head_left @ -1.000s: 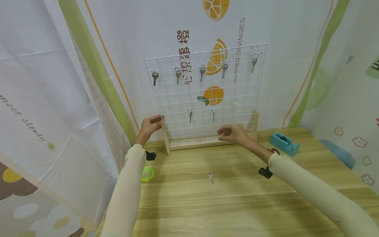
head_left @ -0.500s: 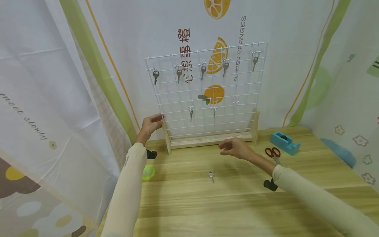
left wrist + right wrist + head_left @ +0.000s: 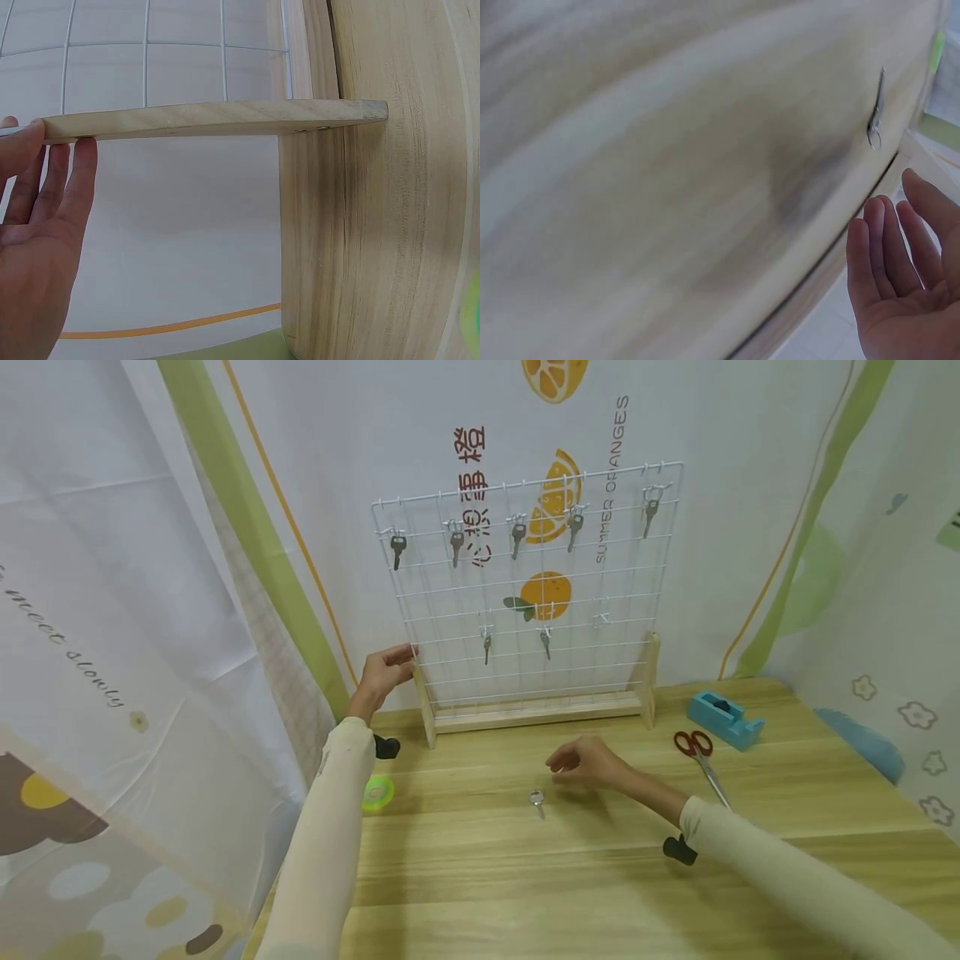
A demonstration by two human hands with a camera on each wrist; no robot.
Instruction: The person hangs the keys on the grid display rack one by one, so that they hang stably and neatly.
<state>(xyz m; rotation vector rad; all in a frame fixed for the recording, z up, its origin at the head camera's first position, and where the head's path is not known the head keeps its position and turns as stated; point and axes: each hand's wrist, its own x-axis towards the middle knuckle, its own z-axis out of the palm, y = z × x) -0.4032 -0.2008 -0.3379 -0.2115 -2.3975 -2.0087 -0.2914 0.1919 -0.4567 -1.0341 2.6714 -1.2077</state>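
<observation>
A white wire grid rack stands upright in a wooden base, with several keys hanging from hooks on it. My left hand pinches the rack's left side near the top of the wooden upright; in the left wrist view the thumb lies on one side and the fingers on the other. A single silver key with a ring lies on the table. Just above and right of this key hovers my right hand, fingers loosely bent and holding nothing. The right wrist view shows the key beyond the fingertips.
To the right lie red-handled scissors and a blue tape dispenser. A yellow-green tape roll is beside my left forearm. Behind the rack hangs a white printed curtain. One hook in the rack's lower row bears no key.
My right hand has come down from in front of the rack toward the key on the table, uncovering the scissors. The left hand stays at the rack's side.
</observation>
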